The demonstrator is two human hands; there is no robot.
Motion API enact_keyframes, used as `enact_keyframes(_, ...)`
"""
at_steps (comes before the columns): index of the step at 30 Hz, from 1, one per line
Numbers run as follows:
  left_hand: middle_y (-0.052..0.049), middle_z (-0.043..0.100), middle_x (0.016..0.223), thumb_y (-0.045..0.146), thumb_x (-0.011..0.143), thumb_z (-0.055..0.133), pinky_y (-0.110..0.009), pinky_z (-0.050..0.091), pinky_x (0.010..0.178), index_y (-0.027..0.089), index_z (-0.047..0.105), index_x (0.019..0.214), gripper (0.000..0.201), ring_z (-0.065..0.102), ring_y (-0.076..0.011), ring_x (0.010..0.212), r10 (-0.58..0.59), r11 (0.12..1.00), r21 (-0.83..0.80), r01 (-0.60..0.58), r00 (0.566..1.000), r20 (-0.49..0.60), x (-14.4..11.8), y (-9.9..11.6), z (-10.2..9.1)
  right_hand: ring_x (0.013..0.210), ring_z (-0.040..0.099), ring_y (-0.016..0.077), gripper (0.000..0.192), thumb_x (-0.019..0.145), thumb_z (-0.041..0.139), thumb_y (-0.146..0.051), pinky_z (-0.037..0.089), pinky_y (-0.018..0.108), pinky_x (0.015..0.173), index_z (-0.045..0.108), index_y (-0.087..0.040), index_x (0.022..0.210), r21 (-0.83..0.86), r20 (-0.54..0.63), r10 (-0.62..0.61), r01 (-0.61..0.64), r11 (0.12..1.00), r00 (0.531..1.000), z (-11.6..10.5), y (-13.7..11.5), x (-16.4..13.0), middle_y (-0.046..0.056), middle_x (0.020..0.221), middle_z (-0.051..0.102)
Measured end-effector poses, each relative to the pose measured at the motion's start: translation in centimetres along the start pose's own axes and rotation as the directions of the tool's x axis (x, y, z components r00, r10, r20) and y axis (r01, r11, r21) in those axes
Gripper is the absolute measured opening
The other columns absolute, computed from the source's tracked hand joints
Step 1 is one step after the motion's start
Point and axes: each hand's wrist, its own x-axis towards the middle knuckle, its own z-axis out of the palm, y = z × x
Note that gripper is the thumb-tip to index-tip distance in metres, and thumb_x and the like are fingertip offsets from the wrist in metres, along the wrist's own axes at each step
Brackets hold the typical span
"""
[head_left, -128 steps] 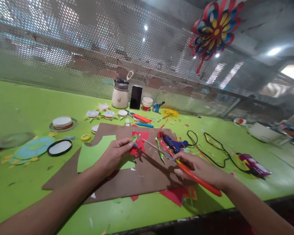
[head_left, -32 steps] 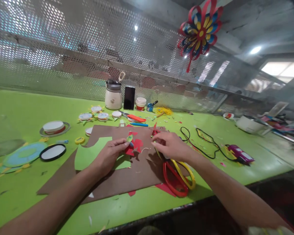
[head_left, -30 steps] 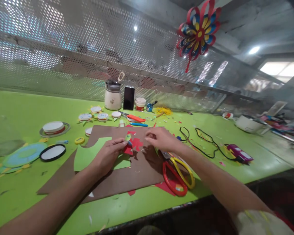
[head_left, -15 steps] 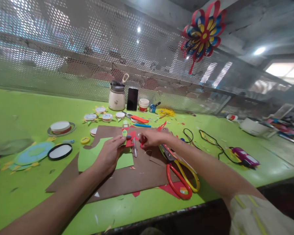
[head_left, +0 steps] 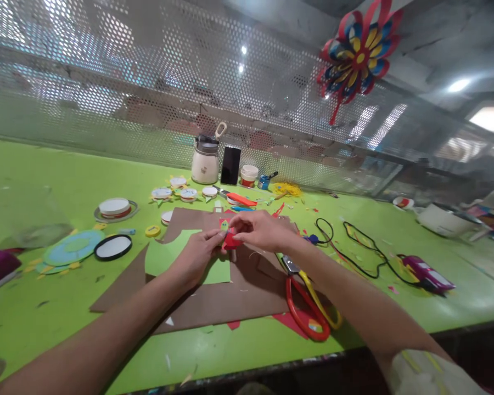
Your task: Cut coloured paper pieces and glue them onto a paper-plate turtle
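My left hand point(head_left: 195, 252) pinches a small light-green paper cutout point(head_left: 224, 225) with dark eye-like dots on it. My right hand point(head_left: 259, 230) is closed at the fingertips on a small red paper piece point(head_left: 230, 240), held right against the cutout. Both hands meet over a brown cardboard sheet point(head_left: 214, 307). Under my left wrist lies a bright green paper sheet point(head_left: 164, 258). Scissors point(head_left: 290, 265) with red and yellow handles rest on the cardboard's right side, partly behind my right forearm. How the two paper pieces touch is hidden by my fingers.
White jar lids point(head_left: 188, 195) with yellow points stand behind, near an orange cutter point(head_left: 242, 199), a phone point(head_left: 230, 165) and a white flask point(head_left: 205, 164). At left are a blue paper disc point(head_left: 74, 248) and a black-rimmed lid point(head_left: 113, 247). A purple corded device point(head_left: 428, 273) lies right.
My right hand has moved left with the red paper, bringing it up to the green cutout in my left hand. The view has shifted slightly left.
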Motion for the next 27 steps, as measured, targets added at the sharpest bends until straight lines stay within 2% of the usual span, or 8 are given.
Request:
enact_keyframes(3, -0.004, 0.068, 0.069, 0.027, 0.077, 0.061, -0.024, 0.044, 0.063, 0.019, 0.072, 0.066, 0.017, 0.058, -0.0158, 0.061, 0.001, 1.000, -0.001, -0.001, 0.999, 0.038, -0.1, 0.0, 0.0, 0.065, 0.059, 0.0122, 0.013, 0.074, 0.063, -0.008, 0.045, 0.024, 0.061, 0.070, -0.014, 0.083, -0.013, -0.010, -0.003, 0.003, 1.000, 1.000, 0.7, 0.5, 0.8, 0.001, 0.070, 0.066)
enact_keyframes(7, -0.003, 0.066, 0.068, 0.024, 0.076, 0.059, -0.024, 0.046, 0.066, 0.021, 0.070, 0.060, 0.020, 0.060, -0.0164, 0.065, -0.003, 1.000, -0.028, 0.005, 0.997, 0.073, -0.1, 0.1, 0.1, 0.064, 0.058, 0.0110, 0.014, 0.074, 0.063, -0.006, 0.044, 0.022, 0.060, 0.072, -0.014, 0.081, -0.005, -0.020, -0.010, 0.010, 1.000, 1.000, 0.8, 0.8, 1.0, 0.001, 0.070, 0.066)
enact_keyframes(13, -0.006, 0.070, 0.074, 0.028, 0.077, 0.056, -0.033, 0.049, 0.076, 0.020, 0.071, 0.069, 0.019, 0.064, -0.0215, 0.072, -0.019, 0.995, -0.094, 0.028, 0.996, 0.092, -0.3, 0.3, -0.2, 0.063, 0.057, 0.0098, 0.016, 0.072, 0.063, -0.001, 0.044, 0.021, 0.059, 0.071, -0.013, 0.079, 0.003, -0.040, -0.017, 0.017, 1.000, 0.999, 1.1, 0.7, 1.1, 0.000, 0.069, 0.065)
enact_keyframes(19, -0.005, 0.070, 0.071, 0.032, 0.076, 0.065, -0.028, 0.049, 0.073, 0.018, 0.071, 0.068, 0.017, 0.062, -0.0170, 0.066, -0.022, 0.998, -0.050, 0.027, 0.995, 0.093, 0.1, 0.0, -0.3, 0.063, 0.056, 0.0107, 0.014, 0.071, 0.064, -0.004, 0.044, 0.022, 0.060, 0.068, -0.012, 0.082, -0.025, -0.107, -0.009, 0.006, 1.000, 0.994, 1.9, 1.3, 1.4, 0.000, 0.068, 0.063)
enact_keyframes(24, -0.004, 0.070, 0.072, 0.036, 0.077, 0.065, -0.027, 0.049, 0.072, 0.020, 0.071, 0.071, 0.018, 0.062, -0.0163, 0.065, -0.025, 0.999, -0.034, 0.028, 0.997, 0.071, 0.3, -0.4, -0.4, 0.069, 0.057, 0.0129, 0.008, 0.077, 0.062, -0.015, 0.044, 0.025, 0.066, 0.069, -0.014, 0.081, -0.040, -0.246, 0.029, -0.040, 0.998, 0.969, 1.0, 1.6, 1.0, 0.003, 0.077, 0.067)
enact_keyframes(27, -0.003, 0.070, 0.074, 0.038, 0.078, 0.064, -0.027, 0.049, 0.073, 0.020, 0.071, 0.073, 0.019, 0.062, -0.0168, 0.066, -0.023, 0.999, -0.022, 0.024, 0.996, 0.084, 0.3, -0.3, -0.3, 0.066, 0.056, 0.0129, 0.017, 0.082, 0.059, -0.024, 0.042, 0.025, 0.063, 0.070, -0.012, 0.078, -0.027, -0.270, 0.062, -0.072, 0.997, 0.961, 0.4, 1.8, 0.9, 0.003, 0.073, 0.067)
